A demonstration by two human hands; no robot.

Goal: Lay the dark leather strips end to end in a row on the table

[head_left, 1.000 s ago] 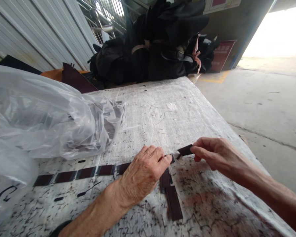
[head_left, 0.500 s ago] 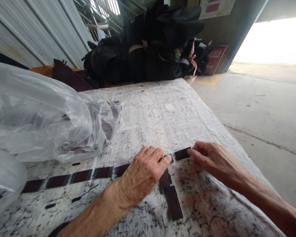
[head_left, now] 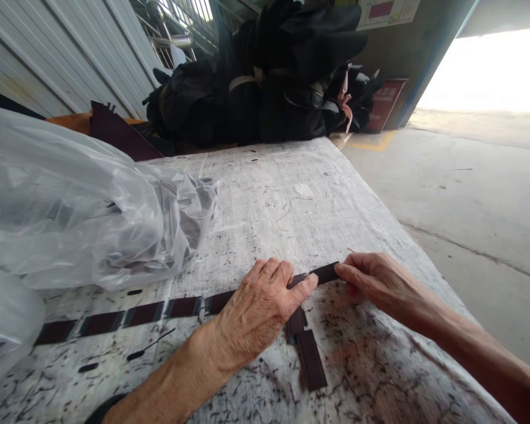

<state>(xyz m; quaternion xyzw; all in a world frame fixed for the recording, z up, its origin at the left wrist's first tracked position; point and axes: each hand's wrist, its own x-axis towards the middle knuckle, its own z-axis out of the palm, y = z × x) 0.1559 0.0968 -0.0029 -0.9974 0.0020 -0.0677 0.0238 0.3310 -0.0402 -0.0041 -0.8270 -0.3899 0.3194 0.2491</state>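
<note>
Dark maroon-brown rectangular pieces (head_left: 183,307), perhaps leather or fabric, lie end to end in a row across the cloth-covered table (head_left: 265,212). My left hand (head_left: 256,315) is over the row's right part, fingers curled and thumb pressing where two pieces meet. My right hand (head_left: 366,274) pinches the far end of the last dark piece (head_left: 325,272) between thumb and fingers; its near end touches the row under my left thumb. Two more loose pieces (head_left: 311,359) lie overlapping just below my hands. My left palm hides part of the row.
Crumpled clear plastic bags (head_left: 128,224) cover the table's left side. Black bundles (head_left: 274,88) tied with strips stand behind the far edge, beside a dark maroon sheet (head_left: 115,132). Thread scraps litter the cloth. Concrete floor (head_left: 459,206) lies to the right.
My right hand has brought the end piece left against the row, closing the small gap. My left thumb has slid right onto the joint.
</note>
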